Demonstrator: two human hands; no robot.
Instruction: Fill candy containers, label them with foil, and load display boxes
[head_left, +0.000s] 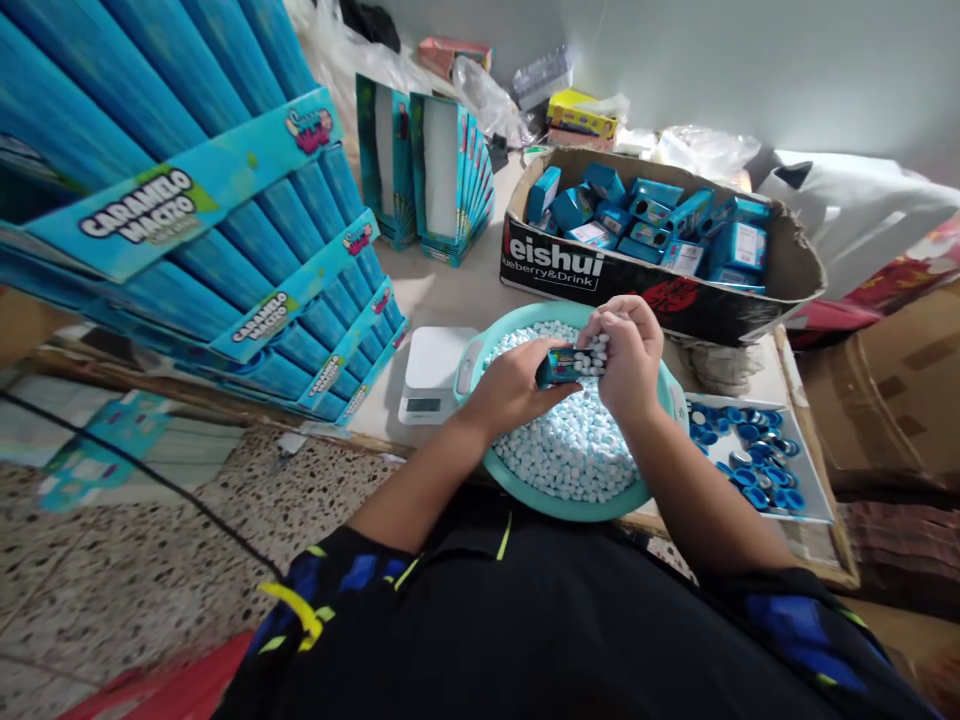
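Small blue rectangular candy box (561, 366), long axis roughly horizontal, open end toward the right hand (628, 352). The left hand (511, 388) grips the box's closed end, fingers wrapped under it, forearm rising from lower left. The right hand's fingers are curled, pinching small white pellet candies (598, 350) at the box mouth. Below the fingers of both hands sits the round teal plastic basin (480, 352) heaped with white pellets. A white digital scale (437, 373) lies left of the left hand's fingers.

Scale (433, 372) left of basin (660, 395); carton (795, 265) behind; tray (814, 490) right.
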